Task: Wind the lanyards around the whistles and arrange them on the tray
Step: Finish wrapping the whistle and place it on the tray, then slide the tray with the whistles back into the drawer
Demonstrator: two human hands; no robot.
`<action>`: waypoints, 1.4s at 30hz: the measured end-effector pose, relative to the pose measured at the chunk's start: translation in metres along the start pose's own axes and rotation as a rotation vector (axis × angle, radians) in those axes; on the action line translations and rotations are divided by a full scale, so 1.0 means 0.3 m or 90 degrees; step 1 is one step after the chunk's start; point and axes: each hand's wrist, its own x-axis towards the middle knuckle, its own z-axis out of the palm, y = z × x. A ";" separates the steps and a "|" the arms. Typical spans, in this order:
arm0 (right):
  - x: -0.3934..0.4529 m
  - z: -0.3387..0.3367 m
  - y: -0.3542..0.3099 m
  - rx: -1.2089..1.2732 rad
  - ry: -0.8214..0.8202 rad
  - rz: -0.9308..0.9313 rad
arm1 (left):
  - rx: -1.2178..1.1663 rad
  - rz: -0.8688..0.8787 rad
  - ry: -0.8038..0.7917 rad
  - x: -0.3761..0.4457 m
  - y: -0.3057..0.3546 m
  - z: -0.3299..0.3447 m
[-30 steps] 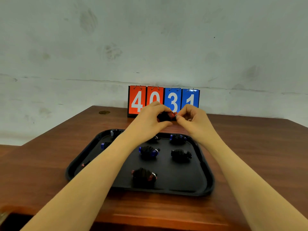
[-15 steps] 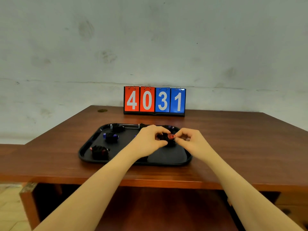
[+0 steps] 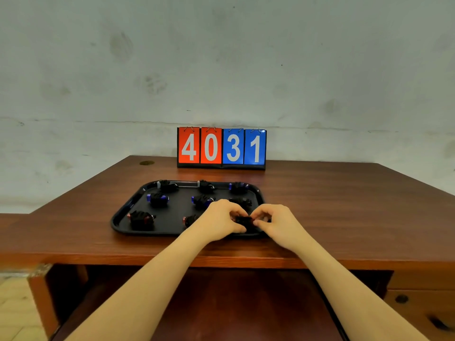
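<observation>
Head: whistle pinched between hands.

A plain workroom: stained bare wall, wooden desk with drawers, flip scoreboard at its far edge.

I see both hands over the black tray's near-right corner: left hand and right hand pinch one lanyard-wrapped whistle between them. Eight wound whistles sit on the tray in rows, e.g. near-left one. Flip scoreboard reads 4031, at the wooden desk's back edge.
</observation>
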 end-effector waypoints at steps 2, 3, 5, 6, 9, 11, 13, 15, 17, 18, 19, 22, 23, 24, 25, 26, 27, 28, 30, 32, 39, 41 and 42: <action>-0.001 0.000 0.003 0.000 0.003 0.010 | 0.000 0.000 -0.002 0.004 -0.001 -0.001; -0.001 0.000 0.002 0.003 0.002 0.012 | 0.009 0.002 0.002 0.003 0.000 -0.001; 0.000 0.000 -0.003 -0.003 -0.003 0.014 | 0.019 0.004 0.009 0.003 -0.001 0.002; -0.001 0.001 -0.006 -0.012 -0.004 0.015 | 0.017 0.000 0.011 0.002 -0.002 0.005; 0.003 0.005 -0.017 -0.052 0.011 0.017 | -0.012 -0.025 0.026 -0.008 -0.004 0.004; 0.008 0.013 -0.026 -0.061 0.036 0.043 | -0.018 -0.033 0.062 -0.018 -0.008 -0.008; 0.015 0.023 -0.038 -0.068 0.057 0.106 | -0.026 -0.051 0.112 -0.034 -0.012 -0.029; 0.019 0.038 -0.051 -0.065 0.070 0.172 | -0.037 -0.074 0.167 -0.054 -0.020 -0.053; 0.024 0.052 -0.064 -0.050 0.069 0.211 | -0.031 -0.098 0.219 -0.070 -0.039 -0.081; 0.026 0.057 -0.071 -0.044 0.066 0.227 | -0.025 -0.115 0.243 -0.076 -0.054 -0.096; 0.029 0.060 -0.078 -0.040 0.064 0.240 | -0.018 -0.138 0.270 -0.080 -0.072 -0.113; 0.054 0.062 -0.099 -0.036 0.066 0.279 | 0.039 -0.230 0.335 -0.094 -0.146 -0.180; 0.064 0.062 -0.104 -0.043 0.059 0.291 | 0.075 -0.269 0.344 -0.102 -0.168 -0.204; 0.074 0.066 -0.109 -0.053 0.049 0.303 | 0.109 -0.316 0.340 -0.111 -0.190 -0.227; 0.082 0.069 -0.112 -0.064 0.040 0.315 | 0.138 -0.359 0.332 -0.120 -0.209 -0.246; 0.091 0.075 -0.117 -0.075 0.031 0.325 | 0.155 -0.399 0.317 -0.129 -0.231 -0.262; 0.099 0.078 -0.121 -0.082 0.024 0.336 | 0.165 -0.429 0.301 -0.134 -0.253 -0.274; 0.107 0.083 -0.127 -0.087 0.018 0.348 | 0.164 -0.457 0.281 -0.136 -0.278 -0.281; 0.126 0.097 -0.134 -0.101 0.013 0.366 | 0.150 -0.496 0.240 -0.130 -0.329 -0.288; 0.134 0.102 -0.133 -0.114 0.019 0.380 | 0.124 -0.526 0.209 -0.127 -0.356 -0.289; 0.159 0.120 -0.125 -0.128 0.055 0.411 | 0.043 -0.527 0.198 -0.091 -0.443 -0.305; 0.167 0.126 -0.116 -0.111 0.081 0.414 | 0.023 -0.539 0.201 -0.067 -0.453 -0.310; 0.169 0.129 -0.112 -0.101 0.093 0.415 | 0.013 -0.546 0.203 -0.059 -0.453 -0.311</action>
